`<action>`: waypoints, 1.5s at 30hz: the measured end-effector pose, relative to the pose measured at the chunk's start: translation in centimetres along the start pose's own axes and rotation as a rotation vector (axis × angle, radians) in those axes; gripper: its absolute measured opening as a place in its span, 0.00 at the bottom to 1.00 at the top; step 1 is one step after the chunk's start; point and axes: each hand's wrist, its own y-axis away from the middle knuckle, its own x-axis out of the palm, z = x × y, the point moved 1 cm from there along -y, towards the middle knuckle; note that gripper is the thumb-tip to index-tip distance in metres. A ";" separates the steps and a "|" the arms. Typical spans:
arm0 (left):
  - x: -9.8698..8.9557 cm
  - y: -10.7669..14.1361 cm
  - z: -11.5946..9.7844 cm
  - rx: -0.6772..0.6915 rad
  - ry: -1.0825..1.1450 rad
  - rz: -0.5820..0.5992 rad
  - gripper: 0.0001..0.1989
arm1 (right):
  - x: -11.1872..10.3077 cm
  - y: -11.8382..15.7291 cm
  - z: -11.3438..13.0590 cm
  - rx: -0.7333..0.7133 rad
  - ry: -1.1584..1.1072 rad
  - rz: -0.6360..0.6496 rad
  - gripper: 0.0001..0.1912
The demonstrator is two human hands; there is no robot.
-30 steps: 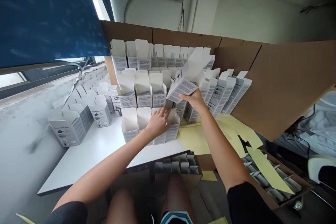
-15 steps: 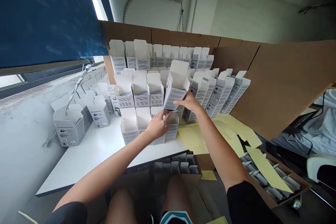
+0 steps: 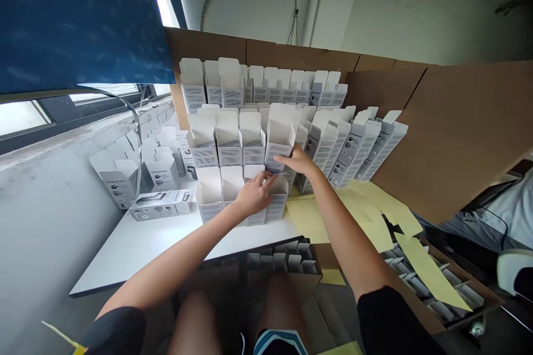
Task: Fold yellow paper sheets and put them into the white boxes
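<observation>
Small white boxes with raised flaps stand in stacked rows on the white table. My right hand [image 3: 297, 161] is closed on an open-topped box [image 3: 280, 132] at the right end of the middle row, its thumb across the box's lower front. Lower and to the left, my left hand [image 3: 255, 194] lies at the front row, over an open box [image 3: 255, 216], with a finger pointing toward the corner box [image 3: 277, 199]. Its fingers are partly curled, and whether they grip anything is hidden.
A box lies on its side [image 3: 161, 204] at the left, beside upright boxes [image 3: 162, 169]. Brown cardboard [image 3: 453, 122] walls the back and right. Yellow sheets [image 3: 358, 216] lie to the right. A filled carton [image 3: 287, 280] sits below the table edge.
The box in my right hand has come down and stands straighter in line with its row. A box at the left now lies on its side. The view has shifted slightly.
</observation>
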 end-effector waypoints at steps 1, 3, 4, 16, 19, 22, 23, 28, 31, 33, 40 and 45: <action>0.0 0.0 0.0 0.001 -0.001 0.002 0.34 | 0.0 0.0 0.1 -0.001 0.017 0.006 0.25; 0.1 0.0 0.0 0.002 -0.003 0.007 0.34 | -0.1 0.1 0.3 0.008 0.062 0.003 0.25; 0.0 -0.1 0.0 0.001 -0.004 0.010 0.34 | -0.1 0.1 0.4 0.017 0.091 -0.008 0.25; -0.2 0.0 0.1 0.009 -0.025 0.046 0.33 | 0.5 0.5 1.5 0.082 0.335 -0.126 0.51; -0.1 0.0 0.2 0.009 -0.032 0.048 0.34 | -0.5 0.2 2.2 -0.002 0.382 -0.159 0.56; 0.0 0.0 0.2 0.001 -0.037 0.047 0.34 | -1.2 -0.1 3.0 -0.089 0.460 -0.167 0.54; 0.0 0.0 0.2 -0.001 -0.039 0.048 0.34 | -1.4 -0.2 3.1 -0.094 0.501 -0.151 0.50; -0.3 0.0 -0.1 -0.004 -0.048 0.051 0.34 | -1.6 -0.5 3.0 -0.067 0.656 -0.046 0.25; -0.4 0.0 -0.1 0.002 -0.054 0.052 0.33 | -1.6 -0.7 3.2 -0.064 0.699 -0.037 0.23; -0.4 0.0 -0.1 0.011 -0.056 0.053 0.32 | -1.5 -0.7 3.6 -0.053 0.730 -0.014 0.23; -0.2 0.2 0.1 0.019 -0.066 0.049 0.33 | -1.7 -0.5 4.5 -0.046 0.754 0.082 0.20; -0.1 0.3 0.2 0.024 -0.069 0.050 0.34 | -2.1 -0.4 3.1 -0.038 0.709 0.107 0.18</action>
